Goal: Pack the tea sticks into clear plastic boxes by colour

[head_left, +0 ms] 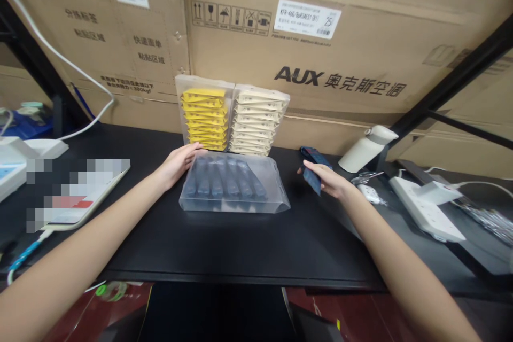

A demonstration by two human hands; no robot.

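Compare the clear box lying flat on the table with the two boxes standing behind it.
The flat clear box lies on the black table and holds dark blue packets; the yellow-packet box and the cream-packet box stand upright against the cardboard carton. The left hand touches only the flat box. All three are translucent plastic with packets in rows.

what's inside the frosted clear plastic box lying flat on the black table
The frosted clear plastic box holds a row of dark blue sachets. Its cloudy wall blurs them, so their count and print stay unclear.
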